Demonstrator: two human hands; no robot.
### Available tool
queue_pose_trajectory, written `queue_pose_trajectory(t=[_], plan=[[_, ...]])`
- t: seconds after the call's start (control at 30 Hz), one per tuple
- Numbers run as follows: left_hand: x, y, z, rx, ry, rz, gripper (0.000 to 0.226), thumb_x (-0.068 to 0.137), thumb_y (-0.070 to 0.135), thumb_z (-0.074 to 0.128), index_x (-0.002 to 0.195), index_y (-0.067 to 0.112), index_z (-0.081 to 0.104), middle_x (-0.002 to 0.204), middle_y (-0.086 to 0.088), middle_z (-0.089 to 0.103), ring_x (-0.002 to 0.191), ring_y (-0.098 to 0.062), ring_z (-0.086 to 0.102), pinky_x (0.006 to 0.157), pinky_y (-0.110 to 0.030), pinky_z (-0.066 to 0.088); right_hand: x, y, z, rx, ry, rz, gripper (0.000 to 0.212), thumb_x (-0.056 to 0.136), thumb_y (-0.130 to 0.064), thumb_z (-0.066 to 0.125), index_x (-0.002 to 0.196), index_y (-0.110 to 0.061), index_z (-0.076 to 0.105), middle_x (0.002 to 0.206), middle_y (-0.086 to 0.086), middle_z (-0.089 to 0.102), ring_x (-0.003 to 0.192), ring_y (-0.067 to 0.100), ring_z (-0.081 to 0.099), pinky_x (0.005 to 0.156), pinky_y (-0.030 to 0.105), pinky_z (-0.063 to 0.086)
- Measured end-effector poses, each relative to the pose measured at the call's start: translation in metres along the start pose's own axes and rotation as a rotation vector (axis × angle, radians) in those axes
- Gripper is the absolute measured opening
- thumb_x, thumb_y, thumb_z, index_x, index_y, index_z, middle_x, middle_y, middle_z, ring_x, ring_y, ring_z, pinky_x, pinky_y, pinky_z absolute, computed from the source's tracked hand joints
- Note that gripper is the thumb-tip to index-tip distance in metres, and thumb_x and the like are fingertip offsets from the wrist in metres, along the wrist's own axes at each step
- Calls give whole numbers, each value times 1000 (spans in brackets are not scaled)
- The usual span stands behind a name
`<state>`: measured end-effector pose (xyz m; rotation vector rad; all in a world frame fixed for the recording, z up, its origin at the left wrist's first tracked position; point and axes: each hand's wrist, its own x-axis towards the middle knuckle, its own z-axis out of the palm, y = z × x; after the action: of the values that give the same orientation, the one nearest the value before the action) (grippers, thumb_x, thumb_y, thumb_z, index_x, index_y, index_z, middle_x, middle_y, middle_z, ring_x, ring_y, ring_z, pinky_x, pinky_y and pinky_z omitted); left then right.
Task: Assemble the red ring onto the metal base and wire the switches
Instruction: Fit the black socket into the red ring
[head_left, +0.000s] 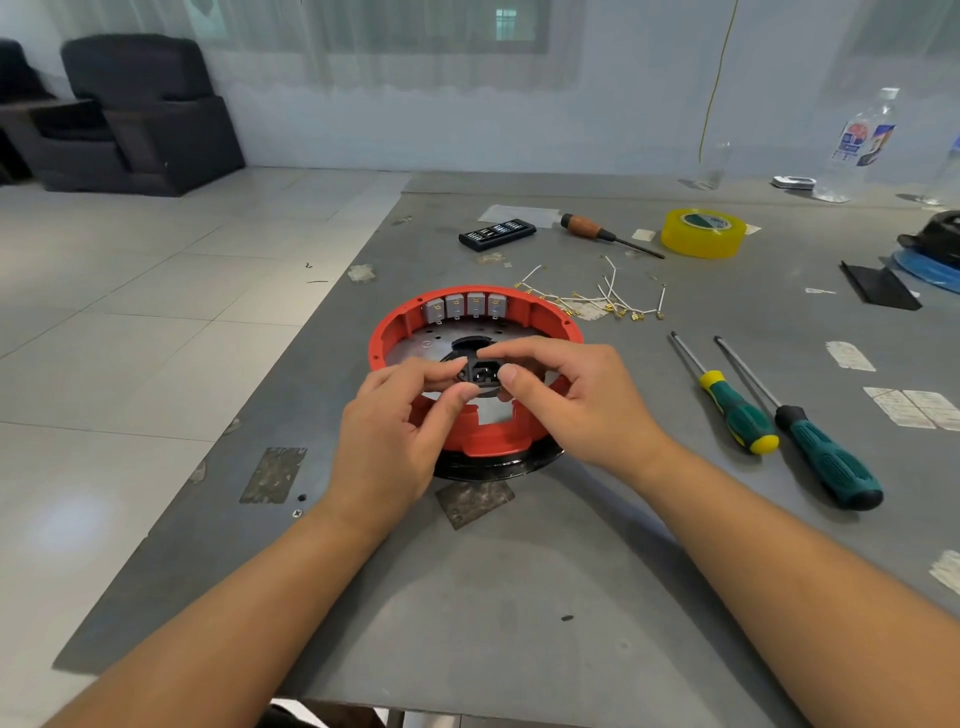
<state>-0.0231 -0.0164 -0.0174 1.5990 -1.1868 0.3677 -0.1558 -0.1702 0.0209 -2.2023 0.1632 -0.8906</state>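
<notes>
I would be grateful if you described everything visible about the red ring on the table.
The red ring looks like moulded plastic, a broad circular wall with a flange. It lies flat over a perforated metal plate, on a black round base. Four grey switches line its far inner wall, and its near wall has a rectangular notch. The left hand and right hand hold a small black connector above its middle, hiding part of it.

One head cam, that's all I get

It looks forward and down, close over the grey table (519, 571), room behind.
</notes>
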Motion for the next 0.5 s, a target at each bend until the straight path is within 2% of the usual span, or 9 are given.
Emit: queue_pose_trajectory(t=[0.07, 0.27, 0.33, 0.4, 0.5], plan=[[0, -1, 0, -14, 1, -2, 29, 95, 51, 61, 122, 41, 61, 109, 48, 61, 101, -13, 71, 85, -40, 61, 0, 1, 0, 10, -3, 10, 22, 99, -15, 66, 118, -19, 76, 101, -11, 76, 89, 6, 74, 78, 18, 54], [1, 0, -2, -7, -11, 26, 23, 93, 47, 65, 116, 47, 65, 102, 47, 60, 104, -13, 68, 87, -34, 58, 1, 2, -2, -10, -9, 1, 18, 97, -18, 68, 113, -22, 76, 93, -19, 74, 88, 6, 72, 76, 12, 48], [1, 0, -3, 10, -24, 49, 23, 92, 42, 70, 115, 39, 69, 106, 45, 57, 107, -9, 65, 89, -32, 56, 1, 2, -1, -5, 5, 7, 14, 94, -17, 71, 106, -21, 77, 90, -18, 74, 86, 9, 72, 73, 13, 48], [1, -1, -3, 34, -42, 71, 25, 91, 37, 72, 114, 29, 74, 111, 43, 56, 108, -4, 61, 91, -34, 56, 2, 1, -1, 6, 8, 1, 10, 92, -15, 74, 100, -18, 78, 96, -11, 76, 89, 9, 72, 74, 18, 51], [1, 0, -4, 26, -54, 78, 29, 92, 40, 69, 114, 23, 76, 113, 39, 57, 108, -2, 59, 92, -39, 56, 5, 0, -5, 15, -48, -20, 8, 90, -12, 76, 97, -17, 76, 109, -9, 76, 103, 4, 71, 81, 14, 49]])
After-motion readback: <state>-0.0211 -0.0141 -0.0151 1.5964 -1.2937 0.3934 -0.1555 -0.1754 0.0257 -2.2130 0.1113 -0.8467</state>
